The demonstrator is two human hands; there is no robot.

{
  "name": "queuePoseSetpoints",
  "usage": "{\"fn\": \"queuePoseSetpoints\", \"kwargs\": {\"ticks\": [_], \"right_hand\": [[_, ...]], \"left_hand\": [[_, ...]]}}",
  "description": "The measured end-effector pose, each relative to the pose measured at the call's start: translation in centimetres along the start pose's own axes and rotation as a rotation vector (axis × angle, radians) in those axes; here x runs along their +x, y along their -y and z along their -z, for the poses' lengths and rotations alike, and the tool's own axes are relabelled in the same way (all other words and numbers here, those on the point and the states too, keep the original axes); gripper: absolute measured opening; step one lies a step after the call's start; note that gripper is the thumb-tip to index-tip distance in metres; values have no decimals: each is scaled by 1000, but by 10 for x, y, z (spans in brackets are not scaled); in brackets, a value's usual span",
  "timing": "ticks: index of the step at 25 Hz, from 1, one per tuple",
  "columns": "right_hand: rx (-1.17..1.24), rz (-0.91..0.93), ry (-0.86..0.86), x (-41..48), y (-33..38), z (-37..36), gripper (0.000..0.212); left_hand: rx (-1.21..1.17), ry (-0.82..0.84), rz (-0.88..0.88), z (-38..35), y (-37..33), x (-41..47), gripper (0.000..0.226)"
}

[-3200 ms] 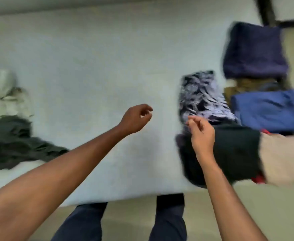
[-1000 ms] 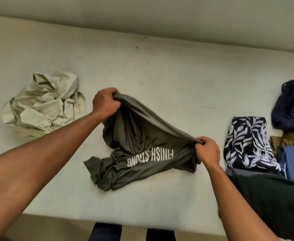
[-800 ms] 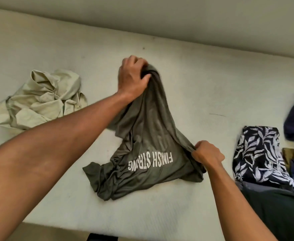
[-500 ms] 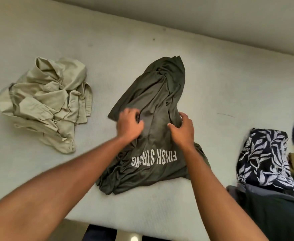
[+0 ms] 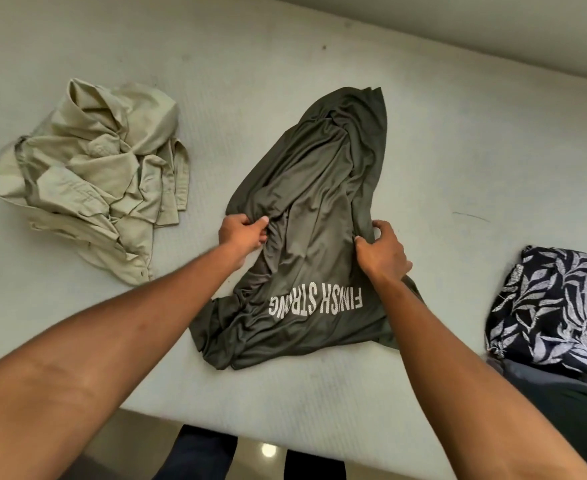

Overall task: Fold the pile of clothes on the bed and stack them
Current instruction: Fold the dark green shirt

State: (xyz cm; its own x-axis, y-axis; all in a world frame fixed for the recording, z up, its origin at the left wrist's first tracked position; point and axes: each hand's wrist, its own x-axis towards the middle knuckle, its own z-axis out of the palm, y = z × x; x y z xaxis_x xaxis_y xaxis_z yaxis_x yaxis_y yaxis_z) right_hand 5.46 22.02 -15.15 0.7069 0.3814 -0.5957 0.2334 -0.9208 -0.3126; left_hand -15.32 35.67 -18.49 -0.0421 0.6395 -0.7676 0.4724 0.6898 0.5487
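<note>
The dark olive T-shirt (image 5: 313, 216) lies crumpled in the middle of the bed (image 5: 458, 150). Its white print "FINISH STRONG" reads upside down near the front edge, and the cloth narrows toward the far side. The left hand (image 5: 242, 233) pinches a fold at the shirt's left edge between thumb and curled fingers. The right hand (image 5: 382, 252) grips the right edge, fingers curled around the cloth. A rumpled beige shirt (image 5: 94, 168) lies apart on the left, a leaf-print garment (image 5: 545, 303) on the right.

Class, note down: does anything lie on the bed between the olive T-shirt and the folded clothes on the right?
Nothing visible does: only bare mattress separates the olive T-shirt from the leaf-print garment.
</note>
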Motion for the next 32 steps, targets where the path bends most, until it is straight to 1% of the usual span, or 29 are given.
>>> {"fn": "queuePoseSetpoints", "kwargs": {"ticks": [1,3,5,7,8,9,10,11,13,14,15,16,17,18,19,21,22,23,25,26,27,28,30,31,32], "right_hand": [[21,-1,-43,3,-5,1,39],[96,-9,-159,12,-14,12,31],[197,-64,-325,27,-24,33,29],[332,-115,-443,39,-38,50,30],[414,-103,-459,43,-46,53,33],[472,-85,-442,43,-54,53,38],[493,-82,-408,39,-64,50,46],[488,-101,-365,31,-75,44,52],[434,-194,-288,1,-102,23,55],[382,-240,-261,-20,-114,12,56],[318,-270,-241,-43,-126,2,60],[265,-282,-224,-64,-136,-7,65],[249,-287,-199,-82,-146,-15,68],[280,-292,-162,-94,-158,-23,66],[353,-301,-129,-99,-165,-27,59],[568,-347,-47,-96,-175,-26,37],[689,-379,-5,-93,-179,-21,28],[837,-425,14,-89,-180,-15,25],[1165,-526,23,-86,-177,1,29],[1213,-539,14,-87,-175,12,30],[1161,-506,-3,-87,-173,22,31],[1051,-440,-4,-84,-174,30,32],[706,-295,-18,-85,-177,43,29],[551,-259,-89,-86,-180,48,31],[455,-249,-185,-87,-183,52,37]], "left_hand": [[-63,-24,-20,-3,-6,2,17],[-103,-179,-141,1,-22,11,7],[-8,-346,-267,18,-40,27,17],[-31,-364,-345,41,-56,40,15],[-37,-355,-384,50,-61,40,17],[-1,-334,-431,55,-62,35,22],[98,-281,-449,58,-56,26,26],[216,-222,-426,57,-41,16,30],[388,-47,-300,52,12,-14,36],[483,17,-297,52,42,-32,40],[612,45,-330,52,70,-49,45],[756,45,-366,55,95,-59,45],[851,34,-388,56,114,-68,40],[862,24,-367,56,126,-74,34],[827,18,-346,57,132,-76,28],[769,-31,-333,57,129,-78,17],[750,-92,-353,58,123,-79,13],[730,-160,-378,62,112,-75,11],[659,-299,-428,71,87,-69,9],[629,-355,-460,75,74,-68,9],[617,-398,-489,77,64,-66,11],[610,-426,-508,78,57,-65,13],[597,-452,-504,77,56,-63,22],[588,-465,-491,75,59,-64,28],[561,-467,-478,69,66,-67,31]]}}
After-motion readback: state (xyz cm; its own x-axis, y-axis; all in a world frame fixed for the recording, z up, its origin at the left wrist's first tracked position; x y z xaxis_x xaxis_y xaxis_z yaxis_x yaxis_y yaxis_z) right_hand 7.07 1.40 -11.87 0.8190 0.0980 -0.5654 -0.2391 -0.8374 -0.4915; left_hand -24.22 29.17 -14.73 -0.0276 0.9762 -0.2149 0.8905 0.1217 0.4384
